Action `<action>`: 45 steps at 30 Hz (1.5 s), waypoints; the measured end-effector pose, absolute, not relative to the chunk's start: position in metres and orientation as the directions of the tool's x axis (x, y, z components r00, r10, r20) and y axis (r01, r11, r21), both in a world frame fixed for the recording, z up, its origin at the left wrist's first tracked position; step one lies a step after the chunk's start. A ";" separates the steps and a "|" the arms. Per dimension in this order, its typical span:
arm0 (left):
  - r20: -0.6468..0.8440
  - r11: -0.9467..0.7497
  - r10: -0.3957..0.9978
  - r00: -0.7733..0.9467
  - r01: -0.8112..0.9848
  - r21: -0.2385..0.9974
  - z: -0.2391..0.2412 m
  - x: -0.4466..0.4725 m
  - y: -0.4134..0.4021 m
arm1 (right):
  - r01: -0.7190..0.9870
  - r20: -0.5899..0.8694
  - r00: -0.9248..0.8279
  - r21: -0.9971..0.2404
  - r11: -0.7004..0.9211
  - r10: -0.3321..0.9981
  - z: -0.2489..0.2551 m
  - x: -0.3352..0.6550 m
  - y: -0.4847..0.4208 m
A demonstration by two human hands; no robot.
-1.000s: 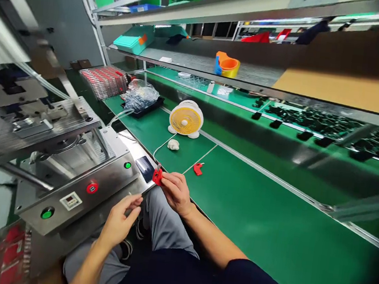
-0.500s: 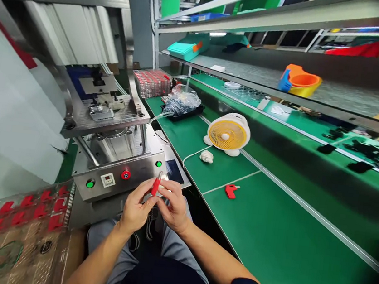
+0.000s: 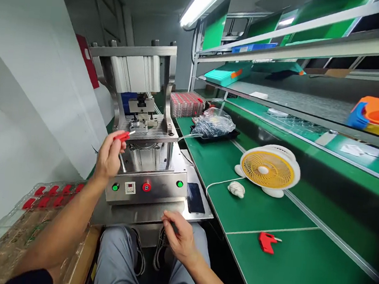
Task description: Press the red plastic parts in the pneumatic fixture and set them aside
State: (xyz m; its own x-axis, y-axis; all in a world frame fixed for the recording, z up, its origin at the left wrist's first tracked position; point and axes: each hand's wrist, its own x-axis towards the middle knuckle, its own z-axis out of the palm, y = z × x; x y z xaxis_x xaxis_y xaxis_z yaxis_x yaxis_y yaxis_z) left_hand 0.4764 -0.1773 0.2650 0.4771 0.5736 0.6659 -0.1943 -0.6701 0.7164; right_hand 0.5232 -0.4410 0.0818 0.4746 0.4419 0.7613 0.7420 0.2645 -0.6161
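My left hand [image 3: 109,154] is raised in front of the press [image 3: 142,132], closed on a red plastic part [image 3: 121,136] with a thin metal tip pointing right. Behind that tip sits the press's small metal fixture [image 3: 139,126]. My right hand [image 3: 180,239] hovers above my lap, fingers curled in, with nothing visible in them. On the green bench [image 3: 296,282] to the right lies another red plastic part [image 3: 268,243] with a metal pin sticking out.
The press's front panel has green buttons [image 3: 115,187] and a red button [image 3: 146,187]. A dark phone-like slab [image 3: 195,199] lies beside it. A yellow-white fan [image 3: 268,168], a crumpled white lump [image 3: 236,189] and a bagged tray [image 3: 214,124] stand on the bench. Clear trays [image 3: 46,198] of red parts lie left.
My hands have parted. The left has carried the red part up and left toward the press; the right has stayed low over my lap. The view has turned left and up.
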 end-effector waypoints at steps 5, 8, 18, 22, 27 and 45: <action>0.667 -0.831 0.452 0.592 0.007 0.556 0.316 0.520 -0.144 | 0.719 0.732 0.517 -0.653 0.238 0.445 0.070 0.526 -0.456; 0.586 -0.882 0.439 0.681 0.203 0.424 0.326 0.539 -0.138 | 0.707 0.725 0.541 -0.667 0.235 0.427 0.068 0.529 -0.465; 0.581 -0.917 0.396 0.711 0.269 0.296 0.322 0.555 -0.132 | 0.661 0.676 0.610 -0.722 0.204 0.413 0.056 0.536 -0.474; 0.607 -0.926 0.377 0.699 0.276 0.258 0.322 0.561 -0.128 | 0.651 0.669 0.617 -0.730 0.209 0.414 0.051 0.535 -0.472; 0.517 -0.873 0.482 0.707 0.344 0.345 0.333 0.575 -0.122 | 0.652 0.661 0.613 -0.733 0.195 0.433 0.046 0.536 -0.470; 0.761 -0.787 0.614 0.210 0.243 0.567 0.149 0.444 -0.137 | 0.422 0.334 0.851 -0.894 -0.150 0.405 0.012 0.596 -0.450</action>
State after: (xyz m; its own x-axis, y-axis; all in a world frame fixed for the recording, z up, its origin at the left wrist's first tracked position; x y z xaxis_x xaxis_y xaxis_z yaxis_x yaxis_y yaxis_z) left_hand 0.4442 -0.1370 0.1491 0.2104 0.6137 0.7610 0.2434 -0.7868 0.5672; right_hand 0.5963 -0.4500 0.0117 0.8512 0.4051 0.3337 0.4219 -0.1501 -0.8941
